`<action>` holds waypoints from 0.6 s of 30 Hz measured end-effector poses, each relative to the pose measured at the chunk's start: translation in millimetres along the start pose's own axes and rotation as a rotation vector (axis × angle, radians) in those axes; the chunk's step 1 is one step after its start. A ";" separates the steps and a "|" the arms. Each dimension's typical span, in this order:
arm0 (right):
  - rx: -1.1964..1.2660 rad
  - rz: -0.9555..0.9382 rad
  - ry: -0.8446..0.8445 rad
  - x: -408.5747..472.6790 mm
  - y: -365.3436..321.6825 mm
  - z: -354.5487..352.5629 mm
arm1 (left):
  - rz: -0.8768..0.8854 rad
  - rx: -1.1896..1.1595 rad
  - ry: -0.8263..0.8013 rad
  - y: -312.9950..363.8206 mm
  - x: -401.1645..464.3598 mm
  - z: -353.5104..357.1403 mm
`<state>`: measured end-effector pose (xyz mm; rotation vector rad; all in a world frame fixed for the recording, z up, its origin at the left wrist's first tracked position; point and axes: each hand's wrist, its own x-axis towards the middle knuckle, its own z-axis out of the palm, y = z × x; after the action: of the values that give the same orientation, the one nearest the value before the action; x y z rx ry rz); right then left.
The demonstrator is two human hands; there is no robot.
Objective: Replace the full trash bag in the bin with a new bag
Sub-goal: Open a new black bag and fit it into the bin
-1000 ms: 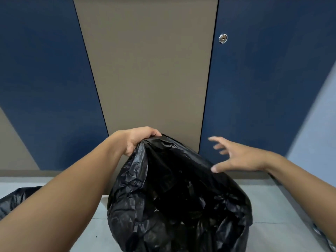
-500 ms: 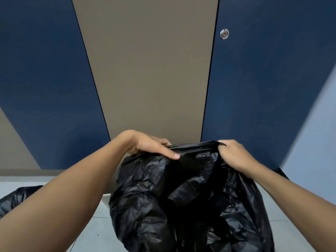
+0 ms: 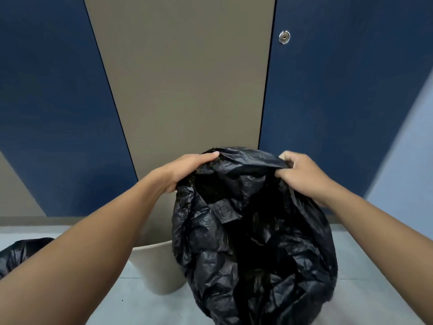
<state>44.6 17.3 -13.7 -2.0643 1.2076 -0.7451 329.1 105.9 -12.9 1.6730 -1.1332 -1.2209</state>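
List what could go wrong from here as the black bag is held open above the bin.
1. Both the left hand and the right hand grip only the thin top edge of the black bag; it could slip or tear.
2. The bag hangs in front of the beige bin and hides most of its rim, so lowering it may miss the opening.
3. Another black bag lies on the floor at the left, a possible trip hazard.

One camera sits on the person's head. It looks forward and down, close over both arms, toward the wall panels (image 3: pixel 182 90) and floor (image 3: pixel 140 308)
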 end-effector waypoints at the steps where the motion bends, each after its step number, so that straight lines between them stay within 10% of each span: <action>1: 0.022 0.001 0.034 1.6 -2.5 1.1 | 0.023 0.031 -0.039 -0.1 0.0 -0.9; 6: 0.100 0.133 -0.014 1.1 6.9 9.4 | 0.188 0.661 0.130 -12.1 5.1 1.8; 10: 0.188 0.256 -0.076 -7.9 13.3 9.1 | 0.045 0.190 0.035 -21.7 1.0 -0.3; 14: 0.259 0.304 -0.492 -15.1 12.9 2.5 | 0.029 -0.040 0.027 -17.6 -0.8 -6.0; 18: -0.339 0.155 -0.463 -8.4 18.3 9.9 | 0.027 -0.045 0.057 -12.1 -7.9 -11.8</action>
<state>38.4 20.0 -35.1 -2.2097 1.2599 0.0230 341.9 118.1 -18.7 1.6443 -1.0824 -1.1661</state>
